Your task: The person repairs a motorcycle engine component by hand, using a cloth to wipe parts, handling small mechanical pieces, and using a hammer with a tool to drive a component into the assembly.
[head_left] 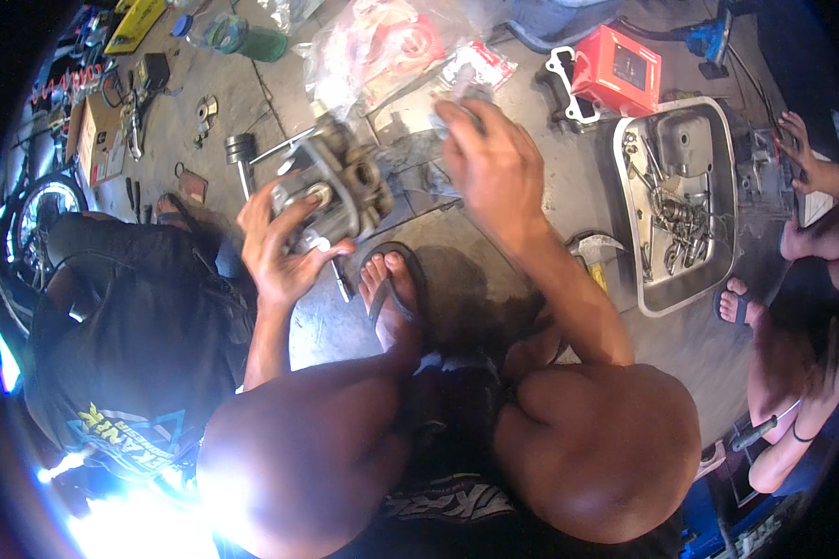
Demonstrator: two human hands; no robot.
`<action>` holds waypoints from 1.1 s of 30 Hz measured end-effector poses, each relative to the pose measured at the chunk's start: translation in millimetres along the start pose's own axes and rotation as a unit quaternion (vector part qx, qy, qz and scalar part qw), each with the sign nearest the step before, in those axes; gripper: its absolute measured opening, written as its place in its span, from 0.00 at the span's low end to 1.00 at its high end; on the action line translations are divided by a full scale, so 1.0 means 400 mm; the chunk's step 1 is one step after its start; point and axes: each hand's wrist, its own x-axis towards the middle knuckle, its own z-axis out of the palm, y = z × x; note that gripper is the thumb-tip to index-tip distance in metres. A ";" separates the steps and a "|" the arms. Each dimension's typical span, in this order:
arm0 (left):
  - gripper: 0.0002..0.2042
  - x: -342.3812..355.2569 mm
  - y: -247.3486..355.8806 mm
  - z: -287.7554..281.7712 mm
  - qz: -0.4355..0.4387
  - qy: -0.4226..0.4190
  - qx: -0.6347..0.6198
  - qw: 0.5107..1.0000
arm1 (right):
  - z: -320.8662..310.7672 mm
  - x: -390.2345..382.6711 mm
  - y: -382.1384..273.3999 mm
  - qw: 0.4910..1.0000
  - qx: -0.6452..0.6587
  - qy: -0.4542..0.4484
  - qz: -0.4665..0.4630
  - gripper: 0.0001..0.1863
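My left hand (275,242) grips a grey metal engine part (350,172), apparently a cylinder head, tilted above the concrete floor (569,177). My right hand (494,163) is raised to the right of it, fingers closed around a small greyish thing at the fingertips, too blurred to name. Behind both hands lie a clear plastic bag with pink-red contents (373,47) and a red-and-white packet (485,65). A long metal tool (242,163) lies left of the engine part. My sandalled foot (387,289) is below my hands.
A steel tray (629,205) of metal parts sits right, below a red box (615,74) and white gasket (583,112). Co-workers crouch left (130,307) and right (816,163), one near a screwdriver (750,433). A green bottle (256,37) and scattered tools lie upper left.
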 end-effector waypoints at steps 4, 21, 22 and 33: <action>0.35 -0.063 -0.033 -0.081 -0.016 0.017 0.001 1.000 | -0.022 0.044 -0.078 0.980 0.182 -0.032 -0.080 0.18; 0.33 0.006 0.011 -0.029 0.044 -0.019 -0.007 0.999 | 0.011 -0.187 0.192 0.964 0.097 -0.066 0.239 0.16; 0.32 0.028 0.028 -0.022 0.051 -0.024 -0.024 0.998 | 0.008 -0.189 0.191 0.968 0.082 -0.057 0.229 0.16; 0.28 0.088 0.060 0.049 0.099 -0.034 -0.092 0.990 | 0.003 -0.216 0.216 0.990 -0.094 -0.093 0.048 0.15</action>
